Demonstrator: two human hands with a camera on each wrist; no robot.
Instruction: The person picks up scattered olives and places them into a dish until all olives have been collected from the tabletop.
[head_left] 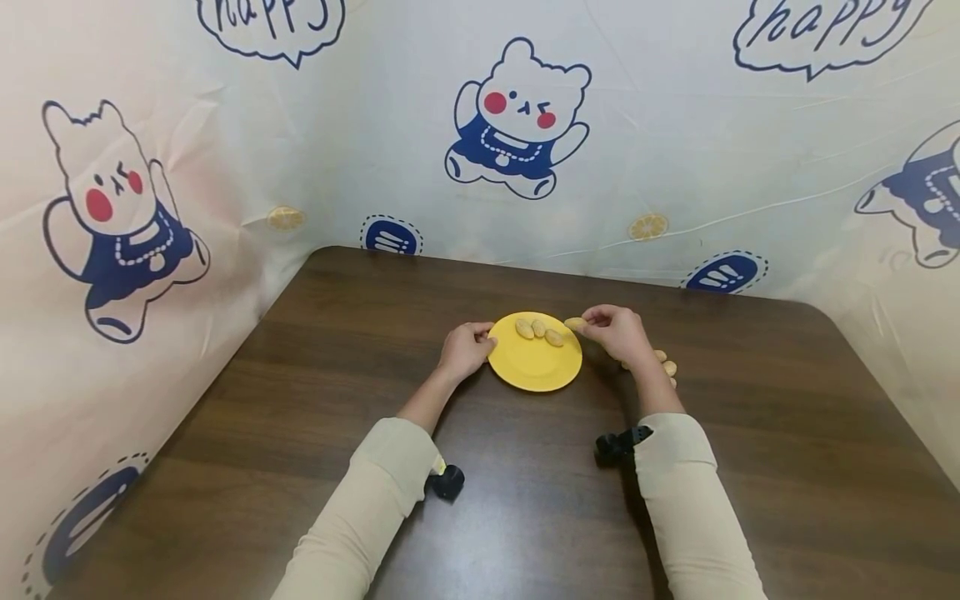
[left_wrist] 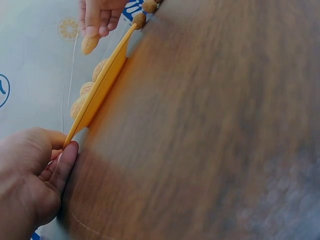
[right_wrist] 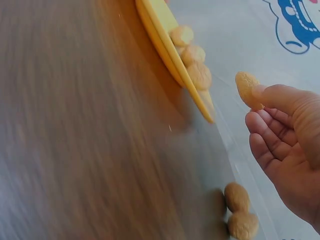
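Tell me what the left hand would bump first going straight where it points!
The yellow plate: the left hand is touching it now, pinching its rim. Past that edge, the tan nut-like pieces on it might come next, but the exact line is unclear.

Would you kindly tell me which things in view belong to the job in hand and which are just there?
Job in hand:
yellow plate, gripped by the left hand
nut-like piece, pinched by the right hand
pieces on the plate
loose pieces on the table

Just there:
wooden table
printed backdrop
black wrist devices
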